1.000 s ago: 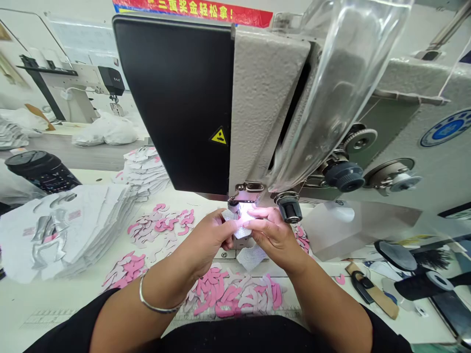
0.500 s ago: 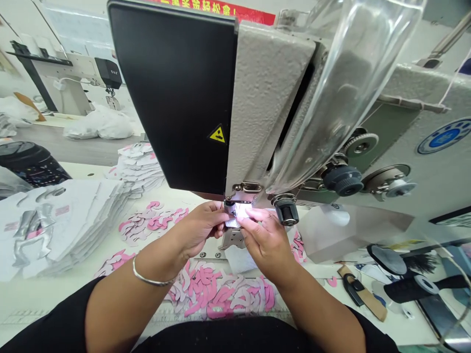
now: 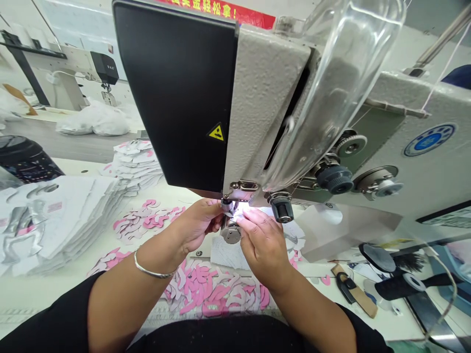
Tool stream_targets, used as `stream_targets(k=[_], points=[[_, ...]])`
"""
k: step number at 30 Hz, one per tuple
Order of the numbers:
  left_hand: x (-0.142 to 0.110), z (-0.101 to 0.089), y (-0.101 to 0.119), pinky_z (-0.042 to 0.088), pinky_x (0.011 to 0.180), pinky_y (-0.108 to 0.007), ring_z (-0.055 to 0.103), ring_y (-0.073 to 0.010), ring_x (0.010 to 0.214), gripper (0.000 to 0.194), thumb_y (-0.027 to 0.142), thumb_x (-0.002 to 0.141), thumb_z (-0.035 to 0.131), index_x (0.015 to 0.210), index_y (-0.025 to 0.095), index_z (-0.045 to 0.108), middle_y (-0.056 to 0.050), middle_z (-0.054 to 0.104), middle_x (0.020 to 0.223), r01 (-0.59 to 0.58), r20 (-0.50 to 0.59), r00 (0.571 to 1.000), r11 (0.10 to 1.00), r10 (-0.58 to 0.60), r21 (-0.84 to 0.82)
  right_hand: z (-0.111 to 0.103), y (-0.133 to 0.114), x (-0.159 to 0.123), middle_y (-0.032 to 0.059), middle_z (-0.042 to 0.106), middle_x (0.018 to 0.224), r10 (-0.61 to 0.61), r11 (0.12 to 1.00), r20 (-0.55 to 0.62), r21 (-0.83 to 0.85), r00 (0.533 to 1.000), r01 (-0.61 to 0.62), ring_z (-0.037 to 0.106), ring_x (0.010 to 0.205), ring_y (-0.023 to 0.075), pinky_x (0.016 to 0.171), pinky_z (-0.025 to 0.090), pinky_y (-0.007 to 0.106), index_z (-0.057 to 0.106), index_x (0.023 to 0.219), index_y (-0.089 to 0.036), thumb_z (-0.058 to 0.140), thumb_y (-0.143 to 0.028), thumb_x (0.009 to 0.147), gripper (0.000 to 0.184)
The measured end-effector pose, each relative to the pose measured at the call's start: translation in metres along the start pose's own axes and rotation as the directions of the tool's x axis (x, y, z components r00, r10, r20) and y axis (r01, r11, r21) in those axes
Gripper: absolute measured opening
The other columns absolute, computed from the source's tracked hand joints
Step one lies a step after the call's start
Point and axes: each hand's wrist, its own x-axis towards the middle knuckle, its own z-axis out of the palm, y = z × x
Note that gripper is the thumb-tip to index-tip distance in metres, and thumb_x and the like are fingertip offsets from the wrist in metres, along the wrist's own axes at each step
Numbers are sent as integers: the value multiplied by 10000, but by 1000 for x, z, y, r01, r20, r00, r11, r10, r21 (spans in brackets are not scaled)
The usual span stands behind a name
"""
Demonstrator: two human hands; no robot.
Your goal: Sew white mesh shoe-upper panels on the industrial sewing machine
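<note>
Holding white mesh fabric (image 3: pixel 225 254) beneath fingers (image 3: pixel 253 225)

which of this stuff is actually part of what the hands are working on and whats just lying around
In use:
left hand
right hand
sewing machine head
white mesh fabric

Lying about, untouched:
pink and white cut pieces
stacked white printed panels
second sewing machine
white bags

One head-worn camera looked forward and down from above the person's body, very close to the sewing machine (image 3: pixel 272 113), with the left hand (image 3: pixel 195 224) and right hand (image 3: pixel 263 247) centred low over the desk (image 3: pixel 47 299).
</note>
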Motion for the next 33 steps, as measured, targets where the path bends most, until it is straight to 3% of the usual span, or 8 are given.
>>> stream_targets(k=[7,12,15,19,22,28,33], points=[[-17,0,-1,327,528,-235,423,-101,544,258,372,801,702,694,183,564,27,487,597,-3,-11,1000,999,3,-35,-4,0,2,68,724,1070,28,1000,57,10,998,-28,641,1109,257,961,455,443,639,1141,-241,553,-123,900,281],[-35,-13,-2,391,720,-261,488,-138,737,209,396,842,649,790,198,603,13,557,763,-88,-21,995,951,99,296,-6,1,3,70,730,1020,46,998,73,29,996,-48,653,1068,260,980,446,463,625,1147,-232,548,-172,923,244],[-43,-23,-13,395,741,-275,519,-178,835,242,426,801,683,879,201,644,-18,612,869,-16,-32,999,900,33,436,-5,2,3,72,729,1008,50,998,73,41,996,-53,651,1069,264,1001,438,483,613,1154,-233,549,-190,930,237],[-51,-32,-34,360,624,-251,484,-145,669,279,439,790,694,789,178,597,12,545,702,85,95,988,935,-125,345,-4,4,6,75,727,1024,58,997,75,37,996,-60,653,1065,261,1014,441,496,610,1136,-233,556,-196,927,219],[-56,-31,-36,307,556,-225,419,-104,561,293,445,815,679,773,174,576,42,490,614,73,111,988,962,-105,265,-7,3,8,87,719,1097,50,998,76,32,996,-52,638,1127,261,1038,431,499,602,1128,-222,556,-191,925,210],[-50,-10,-8,271,498,-201,361,-58,506,276,407,817,696,768,161,582,49,460,621,-14,37,999,989,8,149,-28,-9,-3,90,647,1285,-103,991,14,92,995,102,563,1257,267,1083,390,534,574,1184,-251,558,-116,871,341],[-33,3,8,231,440,-191,355,-31,461,289,372,758,760,733,163,562,51,456,641,-3,8,1000,995,2,97,-34,-18,-13,50,730,1059,-334,869,26,396,942,297,678,1039,202,896,534,404,548,1192,-253,520,-110,845,377]])
